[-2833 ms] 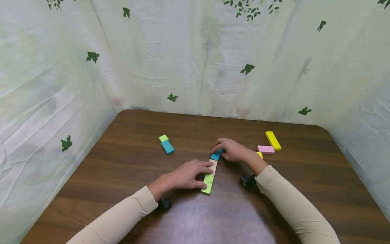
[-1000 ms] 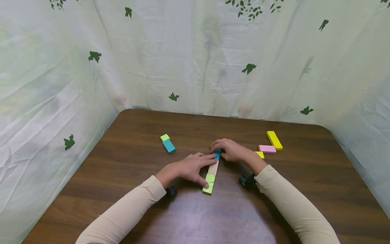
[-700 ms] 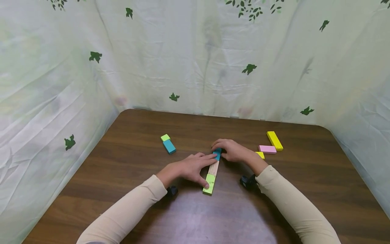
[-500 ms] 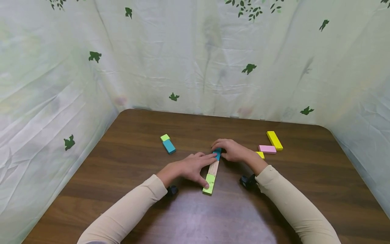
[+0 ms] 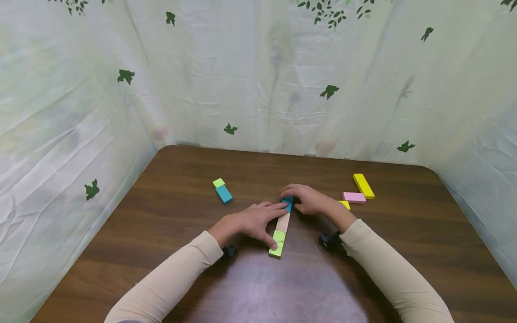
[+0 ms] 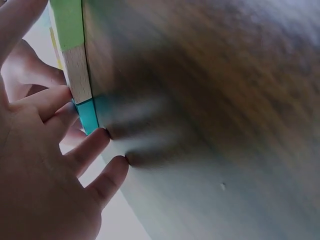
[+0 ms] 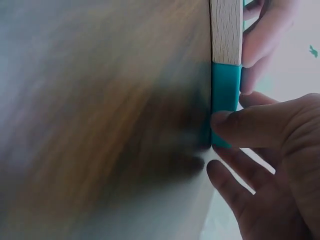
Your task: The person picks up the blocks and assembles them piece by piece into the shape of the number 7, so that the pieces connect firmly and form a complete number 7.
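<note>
Three flat wooden blocks lie end to end in a line on the table: a lime green block [image 5: 279,236] nearest me, a plain wood block [image 5: 283,222] in the middle and a blue block [image 5: 289,202] at the far end. My left hand [image 5: 256,221] lies along the left side with fingers spread. Its thumb touches the green block, and a fingertip rests on the blue block. My right hand [image 5: 308,199] pinches the far part of the blue block [image 7: 226,85]; in the right wrist view the thumb presses one side, with fingers behind and beyond the end.
At the back left, a small green block [image 5: 218,182] touches another blue block [image 5: 224,194]. To the right are a long yellow block [image 5: 364,185], a pink block [image 5: 353,197] and a second yellow block [image 5: 345,204], partly hidden by my right wrist. A cloth backdrop [image 5: 258,80] surrounds the table [image 5: 181,170].
Since the oldest frame, my left hand has slid forward, its fingers going from the plain block to the blue one. The blue block has turned into line. Over the last second almost nothing moves.
</note>
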`<state>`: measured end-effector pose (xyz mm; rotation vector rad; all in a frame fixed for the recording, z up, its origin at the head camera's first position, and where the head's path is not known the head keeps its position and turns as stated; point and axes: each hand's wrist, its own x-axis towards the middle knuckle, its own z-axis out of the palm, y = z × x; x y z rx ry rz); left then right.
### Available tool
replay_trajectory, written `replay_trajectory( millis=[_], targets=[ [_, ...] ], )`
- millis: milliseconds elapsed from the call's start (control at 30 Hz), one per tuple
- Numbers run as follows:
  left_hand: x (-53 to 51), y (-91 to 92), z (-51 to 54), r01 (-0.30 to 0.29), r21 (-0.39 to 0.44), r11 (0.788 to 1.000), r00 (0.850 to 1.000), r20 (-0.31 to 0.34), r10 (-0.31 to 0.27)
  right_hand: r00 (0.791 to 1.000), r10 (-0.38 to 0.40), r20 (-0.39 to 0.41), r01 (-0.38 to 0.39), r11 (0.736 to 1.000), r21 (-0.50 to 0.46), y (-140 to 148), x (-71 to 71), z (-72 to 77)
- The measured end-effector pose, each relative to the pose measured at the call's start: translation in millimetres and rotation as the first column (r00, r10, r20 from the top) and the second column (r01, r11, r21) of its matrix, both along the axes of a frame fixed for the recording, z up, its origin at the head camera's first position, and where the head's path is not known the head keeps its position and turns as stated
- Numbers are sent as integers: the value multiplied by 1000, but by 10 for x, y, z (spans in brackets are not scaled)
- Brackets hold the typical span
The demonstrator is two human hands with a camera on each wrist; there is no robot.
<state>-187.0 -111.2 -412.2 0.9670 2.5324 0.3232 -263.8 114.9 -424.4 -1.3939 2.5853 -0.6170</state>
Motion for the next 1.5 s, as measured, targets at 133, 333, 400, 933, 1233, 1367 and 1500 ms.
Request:
replay_trajectory(
  millis=[133, 333, 400, 933, 1233, 1367, 1500],
  targets=[
    [7, -2, -7, -16, 7, 1000, 1000, 1, 16, 999, -39, -22, 39, 999, 29, 140, 25, 48],
    [9, 2, -9, -39, 3, 999, 999, 7, 39, 989, -132, -62, 136, 988, 70, 543, 94, 209],
    [7, 4, -7, -45, 1, 999, 999, 5, 45, 982, -176, -62, 180, 981, 73, 711, 118, 253],
    [1, 23, 0, -31, -38, 999, 999, -12, 31, 871, -490, 5, 489, 869, 73, 1772, 339, 408],
    [15, 21, 13, -34, -22, 999, 999, -4, 34, 877, -479, 26, 476, 876, 74, 1799, 330, 314],
    [22, 11, 6, -39, -9, 999, 999, -1, 39, 873, -487, 40, 483, 872, 78, 1770, 319, 312],
    [23, -2, -7, -38, -2, 999, 999, -4, 38, 873, -486, 46, 481, 873, 81, 1745, 284, 281]
  ],
)
